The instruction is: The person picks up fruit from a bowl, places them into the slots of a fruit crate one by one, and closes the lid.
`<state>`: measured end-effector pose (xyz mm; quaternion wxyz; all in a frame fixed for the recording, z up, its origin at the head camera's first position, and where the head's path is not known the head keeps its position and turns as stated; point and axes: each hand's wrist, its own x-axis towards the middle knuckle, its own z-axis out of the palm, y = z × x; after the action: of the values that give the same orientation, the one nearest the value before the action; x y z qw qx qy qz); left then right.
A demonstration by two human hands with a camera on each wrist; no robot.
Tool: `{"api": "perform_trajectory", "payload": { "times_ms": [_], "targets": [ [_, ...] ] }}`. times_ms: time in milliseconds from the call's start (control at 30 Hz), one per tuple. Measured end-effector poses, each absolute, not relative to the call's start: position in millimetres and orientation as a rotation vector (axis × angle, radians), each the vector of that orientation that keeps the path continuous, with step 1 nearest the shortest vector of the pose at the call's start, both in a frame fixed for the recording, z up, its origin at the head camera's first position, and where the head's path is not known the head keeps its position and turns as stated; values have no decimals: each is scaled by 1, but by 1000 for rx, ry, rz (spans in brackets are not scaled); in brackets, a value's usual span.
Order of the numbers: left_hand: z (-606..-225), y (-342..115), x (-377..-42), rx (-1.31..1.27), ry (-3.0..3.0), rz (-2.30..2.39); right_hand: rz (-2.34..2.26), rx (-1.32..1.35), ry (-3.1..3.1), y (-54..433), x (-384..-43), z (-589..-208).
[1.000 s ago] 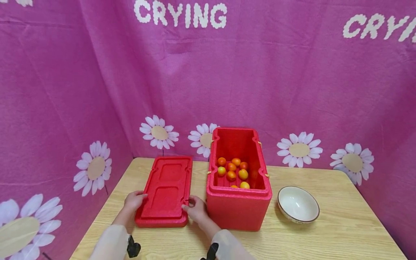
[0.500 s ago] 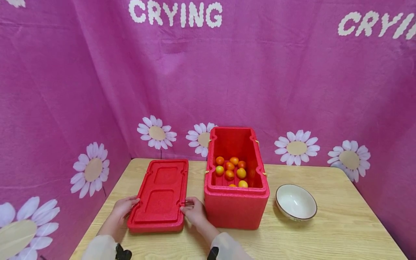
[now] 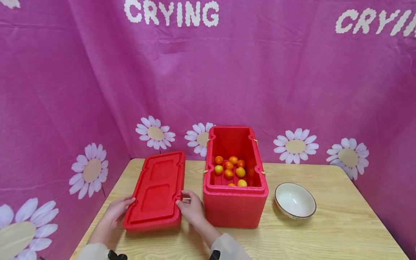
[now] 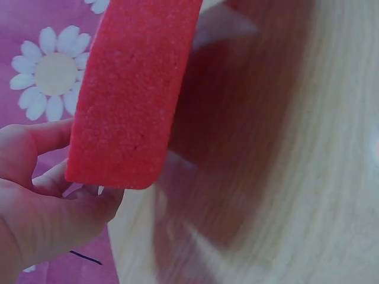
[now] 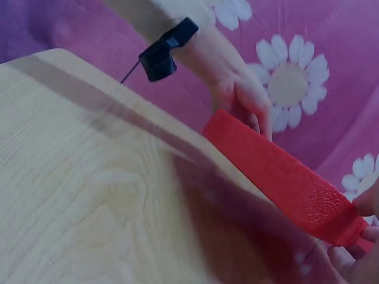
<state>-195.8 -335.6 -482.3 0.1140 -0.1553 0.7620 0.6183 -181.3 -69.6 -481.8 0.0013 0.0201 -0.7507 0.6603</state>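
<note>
A red foam lid [image 3: 156,195] with two recessed panels is held between both hands, inner face up, left of the box in the head view. My left hand [image 3: 113,213] grips its left long side; in the left wrist view the fingers [image 4: 53,135] and thumb close on the lid's edge. At the notch on the right side, my right hand [image 3: 194,209] pinches the rim. Both wrist views show the lid tilted and raised over the table, casting a shadow. The red foam box [image 3: 235,211] stands uncovered just right of my right hand, with several red, orange and yellow round fruits [image 3: 240,172] inside.
A white bowl [image 3: 295,200] with a dark rim sits right of the box on the wooden table [image 3: 331,224]. A purple curtain [image 3: 260,72] with daisies and white lettering hangs close behind the table and along its left side.
Both hands have moved the lid leftward and lifted it, its far end tipping up. The hands keep their hold on its two sides. The box, fruits and bowl stay put.
</note>
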Motion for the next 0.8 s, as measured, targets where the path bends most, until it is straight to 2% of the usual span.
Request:
{"api": "perform_trajectory", "payload": {
  "times_ms": [567, 800],
  "targets": [
    [-429, -333, -184, -349, 2099, 2061, 2017, 301, -2121, -67, -161, -416],
    [-404, -321, -179, -280, 2057, 2193, 1999, 366, -2079, -49, -152, -393]
  ]
}}
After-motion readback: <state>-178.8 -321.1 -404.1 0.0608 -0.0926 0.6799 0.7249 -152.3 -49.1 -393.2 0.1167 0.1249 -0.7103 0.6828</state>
